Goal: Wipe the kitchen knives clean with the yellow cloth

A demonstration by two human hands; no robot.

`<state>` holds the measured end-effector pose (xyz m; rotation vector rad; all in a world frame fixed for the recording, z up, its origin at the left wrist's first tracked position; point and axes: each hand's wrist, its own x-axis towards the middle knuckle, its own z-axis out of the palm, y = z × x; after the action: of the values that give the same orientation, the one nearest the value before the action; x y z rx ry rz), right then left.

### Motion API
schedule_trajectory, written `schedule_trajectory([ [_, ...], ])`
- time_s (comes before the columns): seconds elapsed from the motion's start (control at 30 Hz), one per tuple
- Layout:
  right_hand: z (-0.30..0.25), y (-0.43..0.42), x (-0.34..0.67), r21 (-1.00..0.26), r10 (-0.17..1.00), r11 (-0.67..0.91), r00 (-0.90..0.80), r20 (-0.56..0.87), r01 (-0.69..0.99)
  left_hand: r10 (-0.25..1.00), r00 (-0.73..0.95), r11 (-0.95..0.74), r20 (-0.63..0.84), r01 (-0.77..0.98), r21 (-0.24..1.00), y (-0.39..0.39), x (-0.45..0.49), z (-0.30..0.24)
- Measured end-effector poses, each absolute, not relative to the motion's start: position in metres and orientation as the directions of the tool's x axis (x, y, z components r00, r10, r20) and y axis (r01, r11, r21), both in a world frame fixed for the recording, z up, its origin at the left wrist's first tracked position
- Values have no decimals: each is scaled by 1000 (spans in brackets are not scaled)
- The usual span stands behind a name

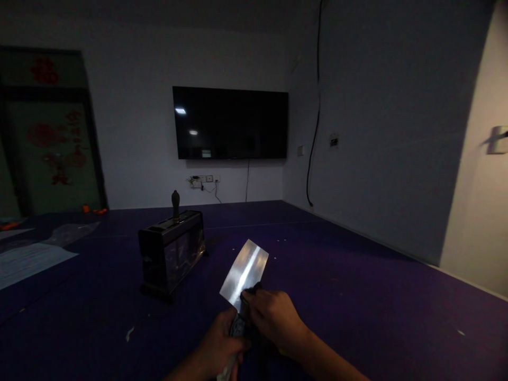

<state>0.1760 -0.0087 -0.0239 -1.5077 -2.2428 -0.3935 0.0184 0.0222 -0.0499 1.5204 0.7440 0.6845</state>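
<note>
- Head view: silvery, rectangular-bladed metal cleaver (pixel 246 270) extends ahead of the hands, long axis slanting away rightward.
- Left hand (pixel 223 338): clamped around its handle (pixel 237 326).
- Right hand (pixel 278 317): nearer the blade, clasping a small dark object (pixel 256 287) beside it.

We see a black television (pixel 232 124) above wall sockets (pixel 209 179), a dark cable (pixel 318 100) hanging to its right, and a red-decorated door (pixel 51 116) at left.
</note>
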Motion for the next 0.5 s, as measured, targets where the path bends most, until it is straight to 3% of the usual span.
schedule_trajectory([
  [0.07, -24, -9, 178, -12, 820, 348, -298, 488, 937, 783, 622, -57, 2, 68, 996, 22, 17, -49],
  [0.27, -27, -12, 173, -30, 791, 484, -422, 443, 875, 774, 631, -67, 52, 0, 998, 24, 18, -56],
  [0.5, -18, -9, 178, -77, 857, 352, -288, 427, 933, 796, 605, -46, -30, 110, 993, 26, 18, -57],
])
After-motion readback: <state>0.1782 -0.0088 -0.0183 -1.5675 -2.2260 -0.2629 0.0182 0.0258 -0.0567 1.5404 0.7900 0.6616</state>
